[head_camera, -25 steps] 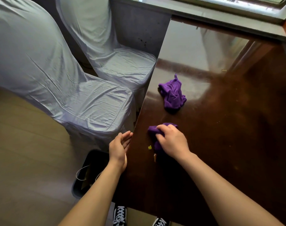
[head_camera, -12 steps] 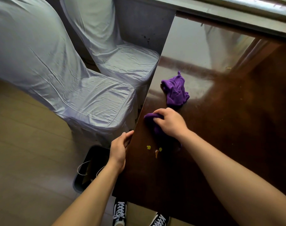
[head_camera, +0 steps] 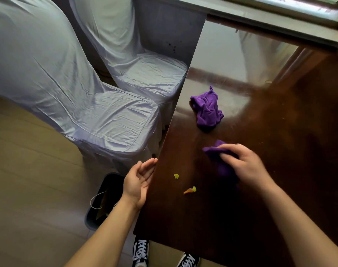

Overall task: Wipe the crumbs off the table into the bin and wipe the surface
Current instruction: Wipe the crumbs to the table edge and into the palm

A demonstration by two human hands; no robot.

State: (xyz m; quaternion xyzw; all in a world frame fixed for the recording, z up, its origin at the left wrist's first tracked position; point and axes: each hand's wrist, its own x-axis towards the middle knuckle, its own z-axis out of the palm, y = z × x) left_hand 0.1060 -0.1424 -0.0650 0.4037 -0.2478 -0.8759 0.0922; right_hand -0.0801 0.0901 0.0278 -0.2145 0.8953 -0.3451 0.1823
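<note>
My right hand presses a bunched purple cloth onto the dark glossy table; the hand is blurred. Left of it lie crumbs: a small yellow-green bit and an orange and yellow scrap. My left hand is cupped, palm up, fingers apart, right against the table's left edge, and holds nothing. Beneath it on the floor stands a dark bin, partly hidden by my left forearm. A second purple cloth lies crumpled farther back on the table.
Two chairs in pale fabric covers stand left of the table, close to its edge. A window ledge runs along the table's far end. My two black-and-white sneakers show under the table's near edge. Fine specks dot the table at right.
My right hand slid the cloth away from the table edge, first back, then to the right, uncovering the crumbs. My left hand opened into a palm-up cup at the edge.
</note>
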